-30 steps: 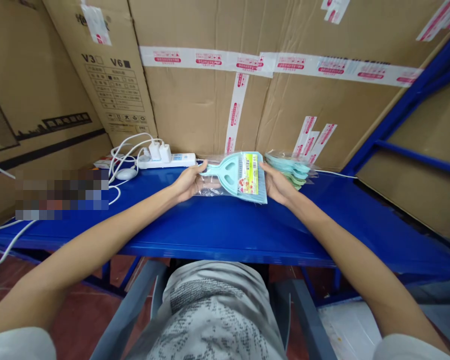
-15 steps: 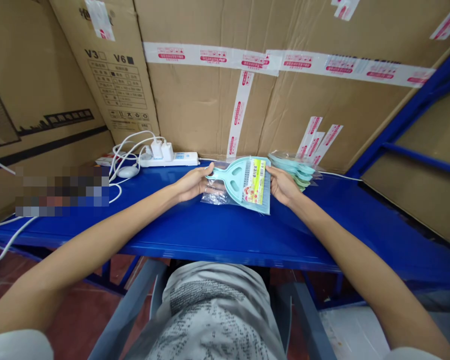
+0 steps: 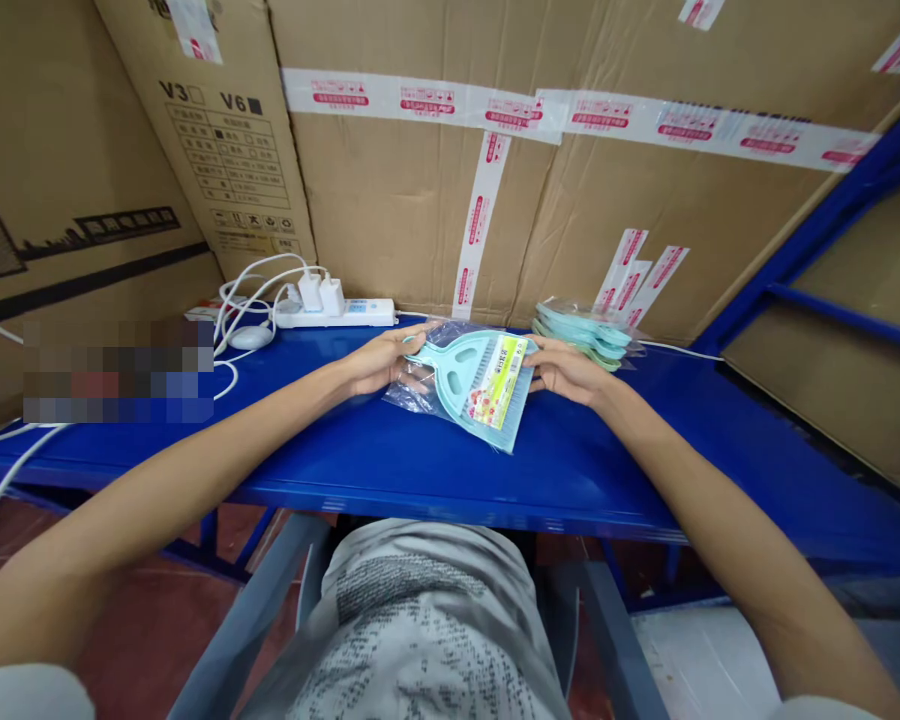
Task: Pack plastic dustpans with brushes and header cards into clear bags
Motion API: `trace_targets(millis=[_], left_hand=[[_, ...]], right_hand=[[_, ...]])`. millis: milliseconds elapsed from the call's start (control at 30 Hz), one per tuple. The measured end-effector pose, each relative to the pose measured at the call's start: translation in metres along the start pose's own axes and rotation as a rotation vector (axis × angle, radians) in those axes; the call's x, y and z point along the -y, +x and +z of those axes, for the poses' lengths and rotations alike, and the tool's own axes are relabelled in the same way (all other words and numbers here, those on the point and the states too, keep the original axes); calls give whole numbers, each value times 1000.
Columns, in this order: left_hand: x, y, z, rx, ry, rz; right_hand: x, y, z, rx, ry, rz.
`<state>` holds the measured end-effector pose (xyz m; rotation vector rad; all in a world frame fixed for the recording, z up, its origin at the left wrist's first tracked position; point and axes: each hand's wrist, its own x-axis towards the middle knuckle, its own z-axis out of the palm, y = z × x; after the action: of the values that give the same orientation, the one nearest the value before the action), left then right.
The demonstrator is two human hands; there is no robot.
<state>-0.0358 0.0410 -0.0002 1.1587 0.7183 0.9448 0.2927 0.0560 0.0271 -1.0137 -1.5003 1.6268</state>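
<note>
A light-blue dustpan with a small brush [image 3: 454,375], wrapped in clear plastic with a yellow-green label, is held above the blue tabletop, its wide edge tilted down to the right. My left hand [image 3: 382,362] is closed on the handle end, thumb on top and fingers behind the crinkled plastic. My right hand [image 3: 566,370] grips the upper right corner of the wide edge beside the label, its fingers partly hidden by the pan. Just behind the right hand lies a stack of similar wrapped dustpans [image 3: 581,328], blue ones over green ones.
A white power strip [image 3: 367,313] with plugs and tangled white cables stands at the back left, near a blurred patch. Large taped cardboard [image 3: 390,200] walls off the back of the blue table [image 3: 390,460]. A blue metal frame [image 3: 832,230] rises at the right.
The dustpan has turned, its wide edge swinging down and slightly left toward me. My right hand has shifted along to its upper corner. The view has moved slightly.
</note>
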Motion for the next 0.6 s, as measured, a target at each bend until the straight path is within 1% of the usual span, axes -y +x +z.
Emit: trace_targets(millis=[67,100,167,233,300,400,500,600], left_hand=[[0,1,-2,-34,-11,8],[0,1,-3,-44,-18,13],[-3,0,-4,-33,-25,16],[-7,-3,-4,19,-17,0],[-11,-6,-4,77,-4,-25],[-12,-8,-2,120,20,-58],[-8,-4,-2,122,72,-68],[-2,2,-5,64,122,-65]], right_hand=[[2,-2,-2,103,-4,21],[2,-3,-3,132,2,26],[1,-2,-4,138,10,29],[-2,1,-3,91,-3,21],[-6,4,0,16,-28,-3],[-10,8,7,-65,-44,-60],[-12,11,9,-99,-58,-49],[-15,14,5,-132,-106,-12]])
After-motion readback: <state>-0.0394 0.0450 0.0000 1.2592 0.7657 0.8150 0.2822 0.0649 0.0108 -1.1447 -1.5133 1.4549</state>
